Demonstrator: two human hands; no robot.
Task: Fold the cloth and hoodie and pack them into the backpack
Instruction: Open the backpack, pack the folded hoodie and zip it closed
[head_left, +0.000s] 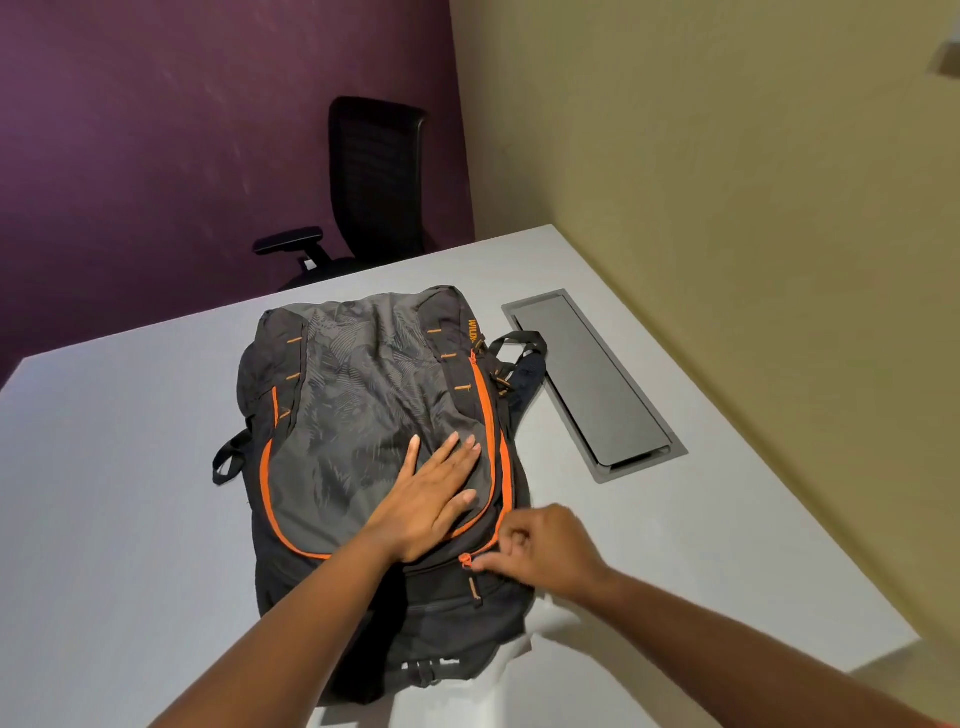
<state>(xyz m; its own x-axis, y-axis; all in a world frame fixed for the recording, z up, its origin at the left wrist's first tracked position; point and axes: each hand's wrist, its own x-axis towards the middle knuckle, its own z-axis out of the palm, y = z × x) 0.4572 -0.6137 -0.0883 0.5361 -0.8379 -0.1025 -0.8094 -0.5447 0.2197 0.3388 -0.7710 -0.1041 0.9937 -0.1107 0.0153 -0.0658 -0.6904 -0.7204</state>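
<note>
Backpack (363, 441) lies flat on the grey table (130, 467), front panel up, its long axis running away from me: top end near me, base toward the far edge and the chair (374, 176). Neither cloth nor hoodie shows anywhere; I judge they are already inside, though I cannot confirm it.

Left hand (431, 493) rests flat on the front panel, fingers straight and spread, holding nothing, pressing the fabric down. Right hand (540, 551) sits at the pack's near right shoulder, fingers curled, thumb and forefinger pinched at the orange zip (488, 415). The puller itself is hidden under the fingertips, so I judge rather than see that it is held. A second black puller (474, 590) hangs loose just below, untouched.

Relation that governs the next move: the zip track runs from the pinch up the pack's right side, parallel to the long axis, and also curves left across the near end under the left wrist. I cannot tell whether the zip teeth are meshed on either side of the pinch, so the direction of travel is uncertain. Right hand is the nearer to the zip; left hand lies just beside the track and steadies it.

Recessed cable tray (592, 384) lies to the right, apart from the pack; a strap (519, 348) reaches toward it.
</note>
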